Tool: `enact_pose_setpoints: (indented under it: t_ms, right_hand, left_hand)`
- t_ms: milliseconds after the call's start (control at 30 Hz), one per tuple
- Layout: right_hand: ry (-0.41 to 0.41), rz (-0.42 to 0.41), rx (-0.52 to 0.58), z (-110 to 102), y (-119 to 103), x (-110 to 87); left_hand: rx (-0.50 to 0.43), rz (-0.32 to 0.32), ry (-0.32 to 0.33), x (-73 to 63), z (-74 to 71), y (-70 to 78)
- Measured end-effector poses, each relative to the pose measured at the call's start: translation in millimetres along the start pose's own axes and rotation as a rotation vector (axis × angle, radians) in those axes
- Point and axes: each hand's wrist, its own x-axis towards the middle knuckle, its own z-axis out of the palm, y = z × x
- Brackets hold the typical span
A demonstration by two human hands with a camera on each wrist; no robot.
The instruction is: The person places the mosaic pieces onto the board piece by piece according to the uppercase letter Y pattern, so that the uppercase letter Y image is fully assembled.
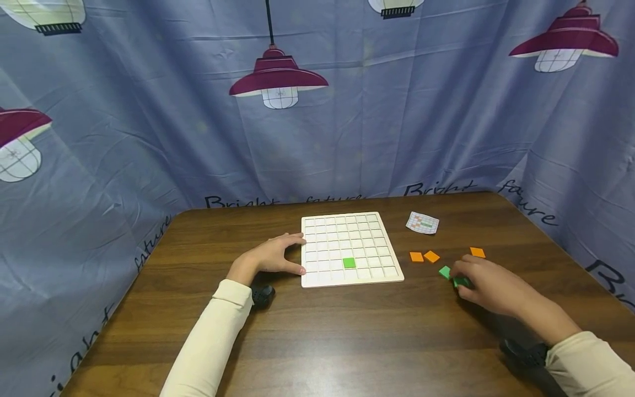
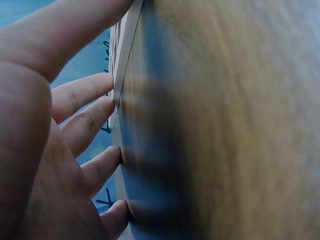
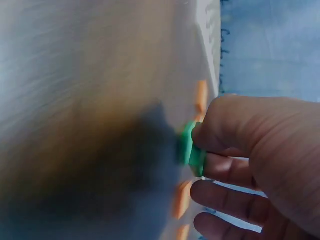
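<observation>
My left hand (image 1: 272, 255) lies at the left edge of a white square grid board (image 1: 324, 234), fingers extended, with the thumb and fingertips (image 2: 106, 106) right at its rim. One green square tile (image 1: 349, 263) sits in a cell near the front of the board. Right of the board, my right hand (image 1: 498, 286) is low over the table and pinches a green tile (image 1: 461, 282) between thumb and fingers. Another green tile (image 1: 445, 272) lies just beside those fingertips. In the right wrist view the thumb overlaps the green pieces (image 3: 185, 142).
Orange tiles (image 1: 416, 257) (image 1: 432, 256) lie between the board and my right hand, with one more orange tile (image 1: 478, 252) behind the hand. A small printed grid card (image 1: 423, 223) is at the back right of the wooden table (image 1: 317, 336). A blue curtain (image 1: 317, 143) hangs behind.
</observation>
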Motion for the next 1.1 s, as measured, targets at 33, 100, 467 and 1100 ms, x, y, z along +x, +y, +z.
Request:
enact_pose_setpoints:
  t_ms: [33,100,467,1100]
  right_hand:
    - [0.020,-0.020,0.001,-1,-2,5.7]
    - [0.061,-0.059,0.011,-3,-7,18.4]
    - [0.079,-0.224,0.071,-3,-55,114.9]
    - [-0.146,-0.339,0.125,41,-101,190.4]
  left_hand:
    - [-0.001,0.002,0.000,0.1,0.2,0.0]
    - [-0.004,0.007,-0.001,-0.4,0.5,0.2]
    - [0.002,0.013,-0.001,-0.5,-0.7,0.5]
    - [0.020,0.027,0.010,1.4,0.8,-3.8]
